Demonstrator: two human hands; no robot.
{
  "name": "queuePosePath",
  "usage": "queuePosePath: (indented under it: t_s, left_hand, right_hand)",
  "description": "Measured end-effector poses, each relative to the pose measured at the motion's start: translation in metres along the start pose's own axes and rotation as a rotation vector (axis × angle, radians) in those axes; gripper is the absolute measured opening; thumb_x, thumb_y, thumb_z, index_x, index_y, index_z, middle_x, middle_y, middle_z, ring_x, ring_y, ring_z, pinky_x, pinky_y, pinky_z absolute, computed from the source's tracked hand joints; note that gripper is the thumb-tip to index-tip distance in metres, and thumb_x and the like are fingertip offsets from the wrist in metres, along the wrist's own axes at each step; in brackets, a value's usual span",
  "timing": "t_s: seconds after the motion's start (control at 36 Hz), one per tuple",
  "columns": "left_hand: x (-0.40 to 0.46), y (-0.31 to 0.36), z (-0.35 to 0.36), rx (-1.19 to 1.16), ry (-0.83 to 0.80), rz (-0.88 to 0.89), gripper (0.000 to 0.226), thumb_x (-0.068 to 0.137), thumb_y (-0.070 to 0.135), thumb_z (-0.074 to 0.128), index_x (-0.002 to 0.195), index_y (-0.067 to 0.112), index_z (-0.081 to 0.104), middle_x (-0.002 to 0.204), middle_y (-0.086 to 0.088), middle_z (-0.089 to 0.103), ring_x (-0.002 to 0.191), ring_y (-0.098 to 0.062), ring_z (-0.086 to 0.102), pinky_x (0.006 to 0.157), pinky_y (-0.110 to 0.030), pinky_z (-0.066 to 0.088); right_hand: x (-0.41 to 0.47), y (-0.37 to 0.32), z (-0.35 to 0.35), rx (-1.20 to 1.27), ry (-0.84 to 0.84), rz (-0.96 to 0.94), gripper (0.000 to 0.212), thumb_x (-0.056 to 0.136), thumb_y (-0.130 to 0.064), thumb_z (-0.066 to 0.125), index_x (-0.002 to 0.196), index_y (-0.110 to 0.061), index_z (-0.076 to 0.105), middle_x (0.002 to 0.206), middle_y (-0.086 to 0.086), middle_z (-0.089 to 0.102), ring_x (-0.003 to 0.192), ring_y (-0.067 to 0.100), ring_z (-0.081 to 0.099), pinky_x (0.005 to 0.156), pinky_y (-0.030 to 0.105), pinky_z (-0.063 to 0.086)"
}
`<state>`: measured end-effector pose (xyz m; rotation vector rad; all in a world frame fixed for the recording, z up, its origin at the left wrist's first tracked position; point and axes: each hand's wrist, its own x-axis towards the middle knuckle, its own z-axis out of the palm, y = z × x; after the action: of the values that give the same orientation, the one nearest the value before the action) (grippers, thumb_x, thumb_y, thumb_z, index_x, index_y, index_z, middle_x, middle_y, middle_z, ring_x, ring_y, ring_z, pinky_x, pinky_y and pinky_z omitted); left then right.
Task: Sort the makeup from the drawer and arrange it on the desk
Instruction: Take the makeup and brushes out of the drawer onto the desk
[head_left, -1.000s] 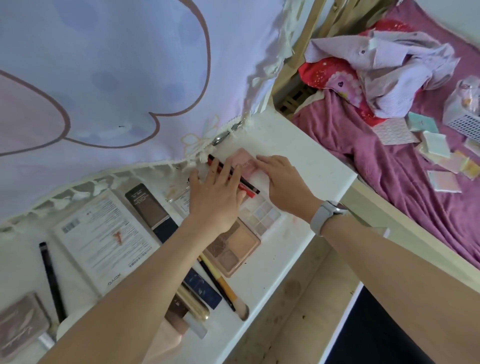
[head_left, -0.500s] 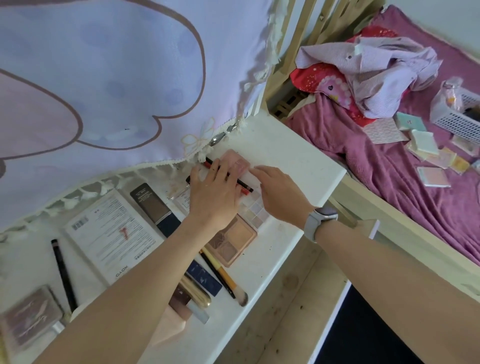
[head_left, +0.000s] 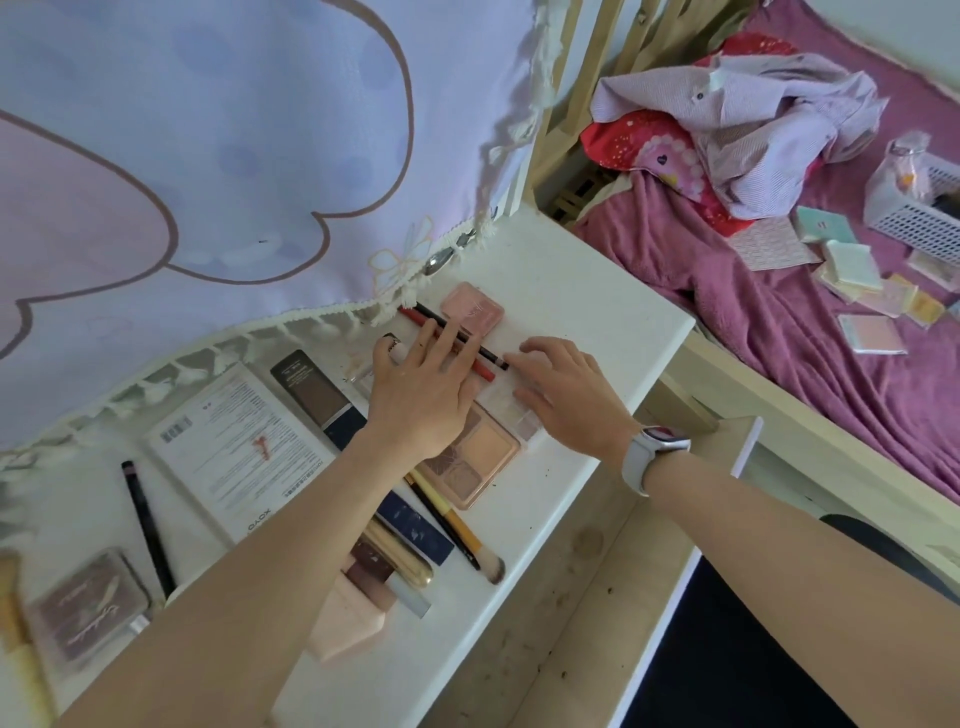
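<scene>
Left hand (head_left: 421, 395) lies flat-fingered on two pencils (head_left: 457, 340), right hand (head_left: 566, 395) flat on a clear palette (head_left: 511, 410); best nudged gently into line.

Both hands (head_left: 421, 400) flat on palettes (head_left: 483, 457)

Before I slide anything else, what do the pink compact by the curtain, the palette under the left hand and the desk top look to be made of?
Pink compact: looks like glossy hard plastic, with a light sheen on its lid.
Palette: matte peach case, plastic or card, unclear; powder pans show, some cracked.
Desk: smooth white top, probably laminate or painted board; pale wood grain shows below its edge.
</scene>
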<state>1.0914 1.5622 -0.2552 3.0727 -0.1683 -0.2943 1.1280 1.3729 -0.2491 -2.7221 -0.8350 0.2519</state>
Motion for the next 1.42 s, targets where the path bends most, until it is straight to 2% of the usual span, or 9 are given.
queuePosePath:
  t_s: [0.14,0.28,0.53,0.69,0.81,0.97,1.17,1.33,1.42]
  left_hand:
    - [0.003,0.001,-0.001,-0.009,-0.054,-0.004,0.055,0.095,0.045,0.002,0.147,0.031,-0.006,0.157,0.000,-0.009,0.145,-0.019,-0.007,0.109,-0.053,0.000]
    - [0.002,0.003,0.000,-0.028,-0.064,-0.026,0.055,0.095,0.045,0.001,0.147,0.030,-0.007,0.158,0.000,-0.009,0.145,-0.020,-0.007,0.110,-0.053,-0.001]
    - [-0.006,0.013,-0.010,-0.103,0.096,-0.029,0.052,0.097,0.035,0.027,0.147,0.026,0.021,0.158,-0.004,0.007,0.145,-0.026,0.002,0.109,-0.055,0.005]
    - [-0.039,0.043,-0.023,-0.252,0.245,-0.104,0.038,0.093,0.024,0.042,0.129,0.017,0.048,0.149,-0.008,0.031,0.142,-0.025,0.017,0.110,-0.052,0.007]
    - [-0.076,0.072,-0.028,-0.312,0.333,-0.142,0.031,0.093,0.020,0.042,0.120,0.013,0.056,0.139,-0.009,0.045,0.136,-0.026,0.032,0.107,-0.050,0.017]
    - [-0.140,0.121,-0.014,-0.441,0.405,-0.241,0.029,0.090,0.013,0.052,0.119,0.011,0.058,0.129,-0.010,0.054,0.127,-0.028,0.043,0.102,-0.045,0.031]
    - [-0.219,0.181,0.029,-0.491,0.372,-0.342,0.028,0.084,0.009,0.061,0.112,0.008,0.061,0.118,-0.013,0.059,0.111,-0.031,0.055,0.088,-0.044,0.044]
    - [-0.277,0.208,0.088,-0.543,0.034,-0.356,0.036,0.095,0.035,0.045,0.125,0.015,0.053,0.121,-0.002,0.056,0.109,-0.022,0.052,0.090,-0.035,0.040]
    - [-0.295,0.212,0.109,-0.486,-0.043,-0.324,0.045,0.093,0.046,0.047,0.128,0.018,0.047,0.113,0.001,0.057,0.102,-0.019,0.054,0.084,-0.030,0.042]
  right_hand:
    - [-0.010,0.011,-0.003,-0.060,-0.011,0.031,0.045,0.096,-0.034,0.045,0.140,-0.028,0.039,0.134,-0.002,0.040,0.125,0.018,0.032,0.102,0.031,0.022]
    - [-0.002,0.002,-0.002,0.032,-0.024,0.072,0.048,0.096,-0.031,0.046,0.142,-0.020,0.035,0.138,-0.002,0.040,0.122,0.019,0.032,0.104,0.032,0.029]
    - [0.000,-0.010,-0.004,0.078,-0.014,0.124,0.051,0.097,-0.032,0.043,0.145,-0.019,0.030,0.140,0.001,0.039,0.124,0.021,0.034,0.104,0.033,0.031]
    - [-0.041,-0.016,-0.007,0.101,0.124,0.138,0.044,0.096,-0.026,0.048,0.138,-0.013,0.044,0.135,0.006,0.047,0.126,0.025,0.039,0.100,0.040,0.035]
    - [-0.083,-0.021,-0.005,0.105,0.273,0.129,0.038,0.090,-0.013,0.055,0.128,-0.007,0.054,0.128,0.011,0.054,0.122,0.031,0.045,0.096,0.044,0.036]
    - [-0.159,-0.022,0.012,0.062,0.246,0.026,0.030,0.084,-0.001,0.057,0.114,-0.004,0.063,0.116,0.014,0.061,0.110,0.033,0.056,0.092,0.049,0.042]
    - [-0.238,-0.011,0.038,-0.013,0.087,-0.170,0.030,0.083,-0.004,0.058,0.112,-0.006,0.065,0.111,0.010,0.064,0.106,0.027,0.060,0.101,0.047,0.039]
    - [-0.261,0.011,0.055,-0.235,-0.222,-0.252,0.041,0.088,-0.012,0.045,0.128,-0.016,0.052,0.134,0.002,0.050,0.132,0.022,0.036,0.116,0.036,-0.001]
    - [-0.262,0.016,0.061,-0.320,-0.217,-0.283,0.040,0.088,-0.009,0.046,0.126,-0.017,0.052,0.133,0.000,0.049,0.131,0.021,0.036,0.116,0.035,-0.002]
